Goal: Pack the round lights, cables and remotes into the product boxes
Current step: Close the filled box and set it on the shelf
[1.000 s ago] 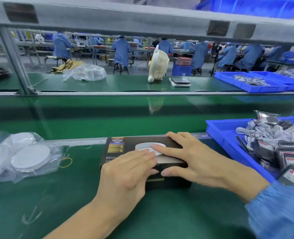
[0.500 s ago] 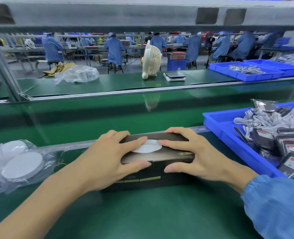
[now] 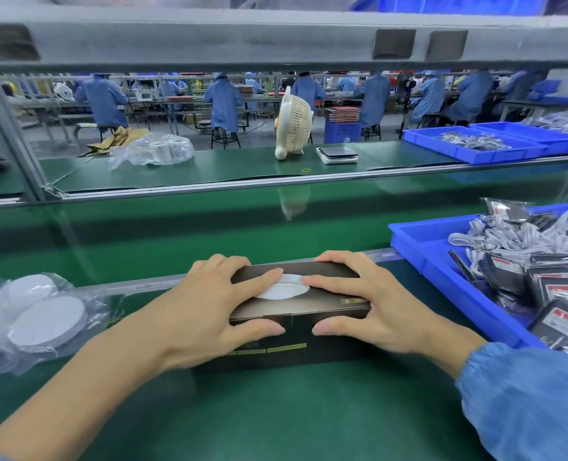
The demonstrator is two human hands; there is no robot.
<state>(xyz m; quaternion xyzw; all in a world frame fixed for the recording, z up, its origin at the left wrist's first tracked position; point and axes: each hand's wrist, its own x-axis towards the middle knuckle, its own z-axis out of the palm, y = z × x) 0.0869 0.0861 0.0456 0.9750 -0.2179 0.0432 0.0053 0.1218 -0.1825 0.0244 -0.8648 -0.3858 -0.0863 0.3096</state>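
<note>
The left hand grasps the left end of the black product box: its fingers lie over the top and its thumb presses the near side. The right hand grasps the right end of the same box in the same way, with the thumb on the near side. The two forefingers almost meet over the white round light printed on the top of the box; I cannot tell if the box is fully closed. The box lies flat on the green surface, with its far edge just beside the metal rail. Left of the box, near it, is a clear plastic bag with white round lights inside. Right of the box stands a blue bin, which holds white cables and dark packets, probably the remotes. Beyond the box, well apart on the far bench, stand a cream fan and a small scale. A blue sleeve covers the right forearm.
</note>
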